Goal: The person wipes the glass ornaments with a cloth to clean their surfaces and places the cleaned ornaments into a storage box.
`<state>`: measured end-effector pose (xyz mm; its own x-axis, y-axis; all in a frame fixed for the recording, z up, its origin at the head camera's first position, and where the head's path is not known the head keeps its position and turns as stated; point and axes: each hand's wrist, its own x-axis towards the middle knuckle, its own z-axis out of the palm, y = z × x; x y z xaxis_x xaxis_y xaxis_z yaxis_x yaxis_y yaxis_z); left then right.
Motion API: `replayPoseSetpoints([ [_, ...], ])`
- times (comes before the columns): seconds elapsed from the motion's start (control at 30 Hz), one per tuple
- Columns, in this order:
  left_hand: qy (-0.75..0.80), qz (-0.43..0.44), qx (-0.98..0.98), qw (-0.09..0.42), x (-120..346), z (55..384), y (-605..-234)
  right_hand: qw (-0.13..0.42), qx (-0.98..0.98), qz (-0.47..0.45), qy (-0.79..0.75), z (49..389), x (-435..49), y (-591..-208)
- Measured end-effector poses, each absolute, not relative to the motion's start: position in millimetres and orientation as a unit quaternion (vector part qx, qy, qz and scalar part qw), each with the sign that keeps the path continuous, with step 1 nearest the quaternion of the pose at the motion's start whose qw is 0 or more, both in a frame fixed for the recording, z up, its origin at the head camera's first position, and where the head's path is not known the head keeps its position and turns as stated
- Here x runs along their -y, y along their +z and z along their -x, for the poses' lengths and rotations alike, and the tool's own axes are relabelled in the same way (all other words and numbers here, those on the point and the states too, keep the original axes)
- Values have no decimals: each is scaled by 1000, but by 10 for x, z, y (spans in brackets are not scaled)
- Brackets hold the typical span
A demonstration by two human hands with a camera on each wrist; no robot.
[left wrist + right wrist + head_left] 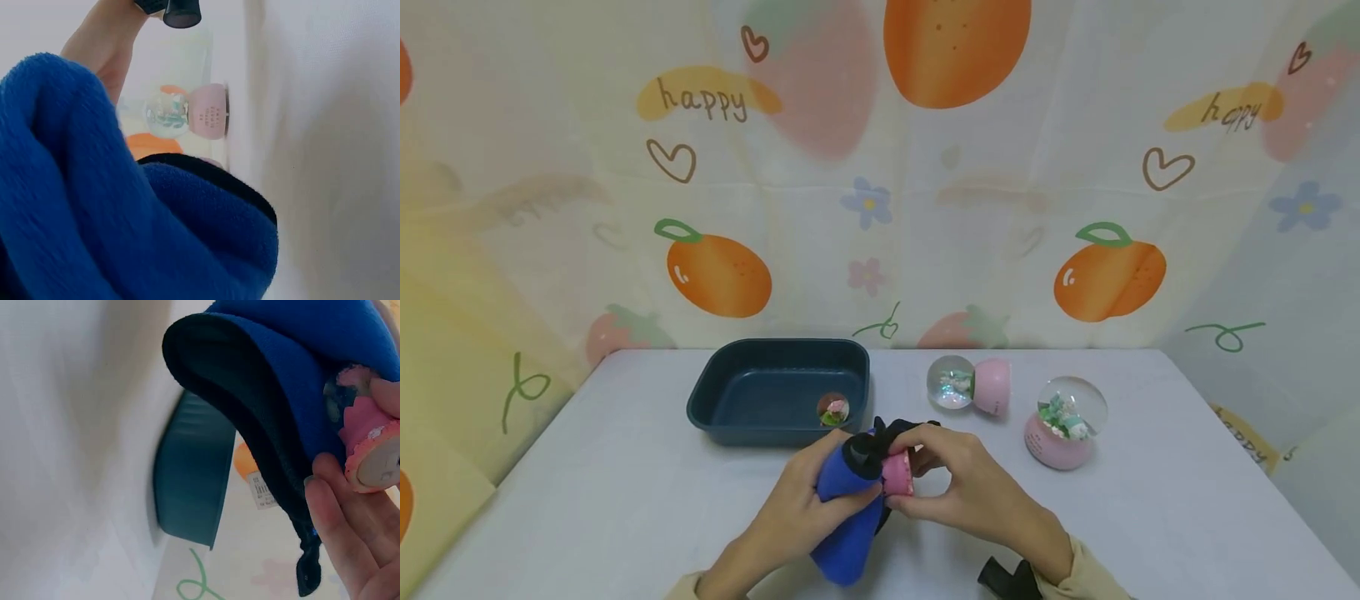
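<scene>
My left hand (797, 496) grips a plush blue cloth (850, 517) with a black underside, bunched around a small snow globe. The fingers of my right hand (966, 479) hold that globe by its pink base (897, 475), in front of the dark teal basin. Seen from the right wrist, the small snow globe (369, 425) shows its scalloped pink base and part of its glass, pressed against the blue fabric. The cloth's black side and knotted cord end (308, 569) hang beside it. In the left wrist view the cloth (112, 206) hides my left hand.
The teal basin (715, 417) stands at the back left, with a small glass globe (833, 409) inside. One pink-based snow globe (988, 387) lies on its side at the back; another (1060, 442) stands to its right. A black device (1011, 579) is at my right wrist.
</scene>
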<state>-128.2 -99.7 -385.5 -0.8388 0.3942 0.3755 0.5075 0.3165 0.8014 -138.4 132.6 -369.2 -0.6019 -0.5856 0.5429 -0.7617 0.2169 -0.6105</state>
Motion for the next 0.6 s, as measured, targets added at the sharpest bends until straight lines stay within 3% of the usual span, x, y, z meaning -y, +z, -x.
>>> replayPoseSetpoints([
  [0.3,-547,252,791,110,1048,1274,-3822,99,769,-452,441,1385,-1345,-3688],
  [0.4,-547,249,796,75,1053,1278,-3803,125,764,-468,425,1391,-1351,-3690],
  [0.6,-522,274,806,-49,1047,1288,-3779,151,758,-483,412,1400,-1360,-3702],
])
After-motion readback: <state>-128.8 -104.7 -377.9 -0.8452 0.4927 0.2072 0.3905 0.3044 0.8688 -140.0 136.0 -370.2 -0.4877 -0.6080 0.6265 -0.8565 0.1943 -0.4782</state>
